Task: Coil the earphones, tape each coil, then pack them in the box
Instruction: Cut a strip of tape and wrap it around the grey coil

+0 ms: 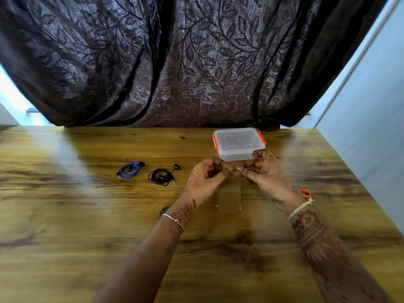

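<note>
Clear tape strip [229, 195] hangs at centre frame; I see its top edge pinched in the curled fingers of the left hand [205, 180] and right hand [265, 173]. Coiled blue earphones [129, 169] and black earphones [161, 176] lie left of centre on the wooden table [87, 215], with the lidded plastic box [238, 143] just above the hands.

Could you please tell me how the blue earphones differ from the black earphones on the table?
The blue earphones are wound into a compact, tidy coil; the black earphones form a looser loop with one earbud trailing out. The blue earphones lie farther left, the black earphones nearer the left hand. Both rest on the table, outside the closed box, untouched; the left hand and right hand pinch a tape strip.
</note>
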